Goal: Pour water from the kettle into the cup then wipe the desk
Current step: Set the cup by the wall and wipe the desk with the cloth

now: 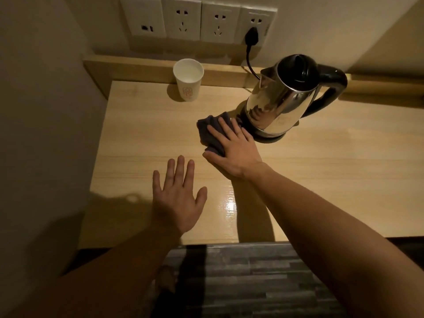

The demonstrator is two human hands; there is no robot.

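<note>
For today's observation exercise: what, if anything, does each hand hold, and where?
Right hand presses flat on the dark cloth, covering its near half. Left hand holds nothing.

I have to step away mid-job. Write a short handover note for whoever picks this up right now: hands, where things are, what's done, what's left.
Right hand: flat on the dark cloth, pressing it to the desk right beside the kettle base.
Left hand: open, fingers spread, empty, over the near desk.
Kettle: upright on its base, lid shut, plugged into the wall socket.
Cup: upright at the back left, apart from the kettle; it seems to hold water.
Done: pouring looks finished and the kettle is put back.
Left: wiping. Cover the rest of the desk, taking care around the kettle and cup.
</note>
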